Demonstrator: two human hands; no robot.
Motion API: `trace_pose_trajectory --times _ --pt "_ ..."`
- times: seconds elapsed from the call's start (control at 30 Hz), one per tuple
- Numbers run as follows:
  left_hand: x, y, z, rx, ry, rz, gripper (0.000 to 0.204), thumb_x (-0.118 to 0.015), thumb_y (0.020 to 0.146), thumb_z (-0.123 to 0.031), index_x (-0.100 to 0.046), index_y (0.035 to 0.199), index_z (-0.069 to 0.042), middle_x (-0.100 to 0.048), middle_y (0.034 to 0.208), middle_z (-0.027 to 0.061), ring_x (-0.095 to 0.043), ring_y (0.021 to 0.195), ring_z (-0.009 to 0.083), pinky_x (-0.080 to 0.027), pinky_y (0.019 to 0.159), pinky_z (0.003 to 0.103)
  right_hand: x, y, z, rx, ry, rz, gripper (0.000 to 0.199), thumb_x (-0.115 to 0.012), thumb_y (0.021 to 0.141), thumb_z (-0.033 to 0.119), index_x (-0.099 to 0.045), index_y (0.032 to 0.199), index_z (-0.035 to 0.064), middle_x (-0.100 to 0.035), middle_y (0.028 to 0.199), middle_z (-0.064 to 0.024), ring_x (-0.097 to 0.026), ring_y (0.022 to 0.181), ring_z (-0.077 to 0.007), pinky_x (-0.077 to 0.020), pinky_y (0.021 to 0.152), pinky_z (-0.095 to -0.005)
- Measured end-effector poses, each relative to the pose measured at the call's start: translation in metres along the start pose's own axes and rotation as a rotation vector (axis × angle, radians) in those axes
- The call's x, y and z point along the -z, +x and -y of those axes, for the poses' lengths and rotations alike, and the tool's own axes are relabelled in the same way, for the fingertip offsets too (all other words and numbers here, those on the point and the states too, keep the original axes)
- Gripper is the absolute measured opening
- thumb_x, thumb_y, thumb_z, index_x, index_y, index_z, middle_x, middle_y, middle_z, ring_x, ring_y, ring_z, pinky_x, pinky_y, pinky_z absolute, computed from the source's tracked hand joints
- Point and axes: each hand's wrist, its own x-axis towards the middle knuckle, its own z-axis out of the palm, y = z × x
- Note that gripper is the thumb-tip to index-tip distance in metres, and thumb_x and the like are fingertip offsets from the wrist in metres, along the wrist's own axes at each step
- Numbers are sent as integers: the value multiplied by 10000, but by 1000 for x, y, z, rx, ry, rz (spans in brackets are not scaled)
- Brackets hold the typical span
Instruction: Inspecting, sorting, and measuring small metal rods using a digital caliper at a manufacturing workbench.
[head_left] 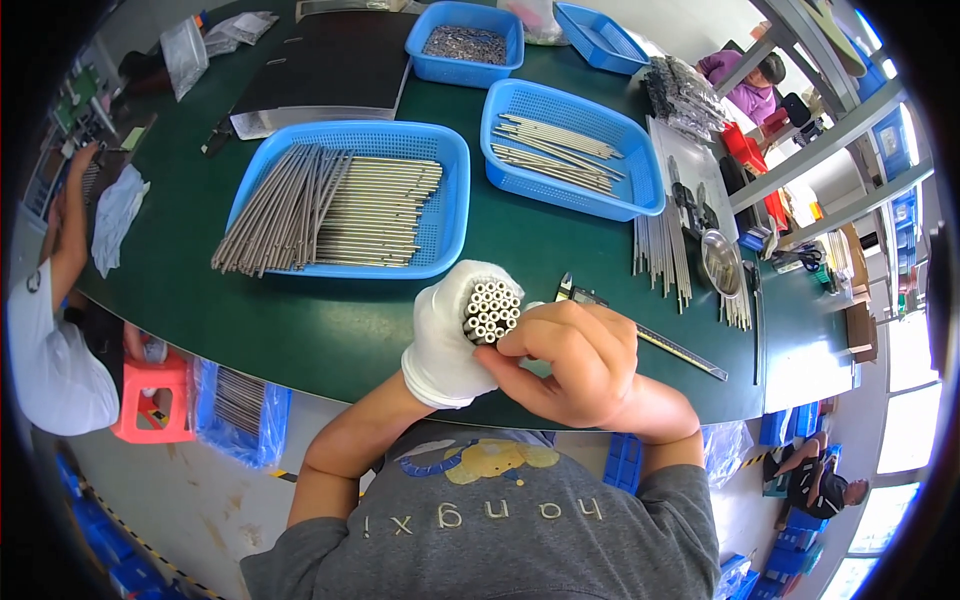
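Observation:
A white glove covers my left hand (445, 345), which is wrapped round a bundle of thin metal tubes (491, 308). The hollow ends of the bundle point up at me. My bare right hand (580, 365) is closed in a pinch at the lower right edge of these ends; whatever lies between thumb and forefinger is hidden. Just beyond the left hand, a blue basket (455, 215) holds many metal rods, a darker pile lying across a neat shiny row. Behind the right hand lies a caliper (583, 292), partly covered by the fingers.
A second blue basket (640, 190) holds fewer rods, and a third (412, 50) contains small metal pieces. A black binder (325, 65) lies at the back. More loose rods (662, 255) and a metal bowl (721, 258) are to the right on the green table (300, 330). Other people sit nearby.

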Motion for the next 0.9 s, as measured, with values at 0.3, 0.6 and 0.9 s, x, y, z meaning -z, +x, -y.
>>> trace_pose_trajectory --times 0.3,0.6,0.9 --pt "2 -2 -1 9 75 14 370 -778 578 -74 -520 841 -43 -566 688 41 -546 569 119 -448 529 245 19 6 6 -305 301 -23 270 -675 628 -58 -603 886 -20 -630 758 -94 -591 554 -128 -467 455 -209" --pt "-6 -1 1 -133 283 86 264 -739 662 -38 -499 771 -44 -525 596 52 -505 479 132 -395 448 237 218 -26 -16 -347 142 -771 213 -504 887 178 -517 923 -31 -498 781 -102 -483 631 -142 -422 577 -217" --pt "-3 -1 -3 29 152 22 217 -596 707 113 -446 783 -25 -479 650 44 -480 516 88 -392 486 204 259 -216 -127 -924 -322 -1360 176 -676 771 129 -563 794 -5 -647 738 -121 -628 662 -149 -456 531 -191"
